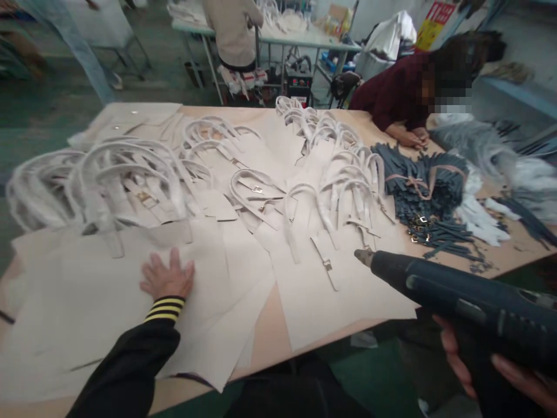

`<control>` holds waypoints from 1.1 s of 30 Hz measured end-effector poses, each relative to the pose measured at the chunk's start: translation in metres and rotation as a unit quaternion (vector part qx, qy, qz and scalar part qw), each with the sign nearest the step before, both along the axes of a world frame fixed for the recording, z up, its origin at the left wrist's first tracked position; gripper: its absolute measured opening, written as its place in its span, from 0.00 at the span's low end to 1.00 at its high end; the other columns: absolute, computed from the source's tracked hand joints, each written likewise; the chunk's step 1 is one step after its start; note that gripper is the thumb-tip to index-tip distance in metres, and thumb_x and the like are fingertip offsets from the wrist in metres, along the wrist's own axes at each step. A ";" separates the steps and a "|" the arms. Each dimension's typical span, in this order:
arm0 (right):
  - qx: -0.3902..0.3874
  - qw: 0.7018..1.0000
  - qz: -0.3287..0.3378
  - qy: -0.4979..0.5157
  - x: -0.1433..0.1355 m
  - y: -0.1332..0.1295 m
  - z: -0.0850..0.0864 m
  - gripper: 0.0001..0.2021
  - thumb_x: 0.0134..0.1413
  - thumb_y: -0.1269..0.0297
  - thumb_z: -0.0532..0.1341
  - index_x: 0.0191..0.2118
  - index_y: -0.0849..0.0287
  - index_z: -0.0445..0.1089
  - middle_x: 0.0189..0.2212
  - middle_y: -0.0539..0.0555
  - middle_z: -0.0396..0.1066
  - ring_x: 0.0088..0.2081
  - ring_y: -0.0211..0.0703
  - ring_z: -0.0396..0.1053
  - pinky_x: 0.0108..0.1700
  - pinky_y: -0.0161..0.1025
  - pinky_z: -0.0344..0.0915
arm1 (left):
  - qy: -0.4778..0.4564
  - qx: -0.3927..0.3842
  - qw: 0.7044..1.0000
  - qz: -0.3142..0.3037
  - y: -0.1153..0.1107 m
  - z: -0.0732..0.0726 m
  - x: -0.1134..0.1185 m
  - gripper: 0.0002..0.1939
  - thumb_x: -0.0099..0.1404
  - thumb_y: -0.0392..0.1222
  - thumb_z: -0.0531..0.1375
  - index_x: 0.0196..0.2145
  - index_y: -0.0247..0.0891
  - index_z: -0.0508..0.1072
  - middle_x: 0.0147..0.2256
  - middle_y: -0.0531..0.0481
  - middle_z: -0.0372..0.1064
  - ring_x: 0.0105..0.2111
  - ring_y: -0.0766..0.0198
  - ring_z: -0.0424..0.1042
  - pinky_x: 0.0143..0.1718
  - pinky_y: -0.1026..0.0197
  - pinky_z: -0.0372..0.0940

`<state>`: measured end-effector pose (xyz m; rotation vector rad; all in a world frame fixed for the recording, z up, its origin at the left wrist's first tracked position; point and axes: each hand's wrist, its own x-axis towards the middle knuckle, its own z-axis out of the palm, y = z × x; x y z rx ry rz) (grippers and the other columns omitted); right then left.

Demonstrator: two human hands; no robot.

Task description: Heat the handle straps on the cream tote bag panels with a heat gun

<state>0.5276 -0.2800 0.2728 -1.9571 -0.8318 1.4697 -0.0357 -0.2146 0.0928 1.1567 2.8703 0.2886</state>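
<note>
My left hand (167, 277) flat, fingers spread on beige sheet (108, 290), near left on surface; right hand (500, 366) grips glue gun (456, 302), nozzle pointing left toward strap (324, 264), right hand nearer

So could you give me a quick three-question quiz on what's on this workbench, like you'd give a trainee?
1. True or false: the left hand lies flat on a pale beige cut panel.
2. What does the right hand grip? A) scissors B) a dark blue-grey glue gun C) a brush
3. What colour is the heap of buckled straps near the person in the maroon top?

Key: 1 true. 2 B; its nozzle points over the panels towards the white looped handles. 3 dark grey-blue.
</note>
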 end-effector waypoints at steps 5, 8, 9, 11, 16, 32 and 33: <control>-0.013 0.988 0.090 0.128 -0.053 0.029 0.012 0.17 0.45 0.51 0.61 0.42 0.50 0.71 0.36 0.63 0.69 0.27 0.51 0.67 0.27 0.46 0.65 | 0.032 -0.010 0.998 -0.044 0.007 -0.040 -0.005 0.32 0.57 0.53 0.57 0.57 0.42 0.55 0.63 0.38 0.34 0.60 0.39 0.36 0.53 0.32 0.41; -0.008 0.963 0.201 0.181 -0.097 0.050 -0.009 0.15 0.51 0.53 0.60 0.38 0.59 0.71 0.26 0.57 0.68 0.26 0.45 0.65 0.29 0.41 0.64 | 0.042 0.012 0.996 -0.074 0.008 -0.029 -0.008 0.31 0.58 0.49 0.57 0.56 0.35 0.57 0.61 0.33 0.39 0.60 0.39 0.41 0.53 0.35 0.46; 0.003 0.953 0.232 0.196 -0.111 0.057 -0.018 0.14 0.51 0.54 0.60 0.38 0.60 0.71 0.25 0.56 0.68 0.26 0.44 0.64 0.29 0.40 0.63 | 0.045 0.032 0.994 -0.090 0.007 -0.025 -0.001 0.29 0.58 0.48 0.56 0.55 0.33 0.58 0.60 0.31 0.40 0.59 0.40 0.42 0.53 0.36 0.47; 0.037 0.943 0.239 0.229 -0.134 0.072 -0.035 0.15 0.51 0.56 0.61 0.41 0.60 0.68 0.31 0.55 0.68 0.27 0.43 0.65 0.27 0.38 0.64 | 0.038 0.079 0.987 -0.133 0.001 -0.023 0.029 0.25 0.58 0.44 0.54 0.52 0.30 0.62 0.58 0.30 0.44 0.58 0.41 0.45 0.53 0.38 0.48; 0.055 0.943 0.230 0.234 -0.156 0.091 -0.056 0.15 0.49 0.57 0.62 0.40 0.62 0.68 0.31 0.55 0.68 0.26 0.41 0.66 0.24 0.35 0.66 | -0.171 0.088 0.945 -0.265 -0.021 -0.047 0.148 0.15 0.60 0.39 0.50 0.44 0.31 0.64 0.40 0.38 0.65 0.43 0.56 0.64 0.48 0.52 0.60; 0.083 0.965 0.171 0.183 -0.109 0.088 -0.041 0.15 0.50 0.58 0.62 0.41 0.62 0.67 0.32 0.55 0.68 0.27 0.41 0.66 0.24 0.34 0.66 | -0.391 -0.072 0.912 -0.098 0.008 -0.059 0.239 0.24 0.57 0.41 0.56 0.48 0.24 0.57 0.34 0.43 0.68 0.39 0.59 0.69 0.46 0.58 0.61; 0.083 0.963 0.177 0.185 -0.109 0.088 -0.042 0.15 0.50 0.58 0.62 0.41 0.62 0.67 0.32 0.55 0.68 0.27 0.41 0.66 0.24 0.35 0.66 | -0.389 -0.080 0.913 -0.092 0.011 -0.056 0.240 0.23 0.57 0.41 0.56 0.48 0.24 0.58 0.33 0.44 0.68 0.38 0.59 0.69 0.45 0.58 0.61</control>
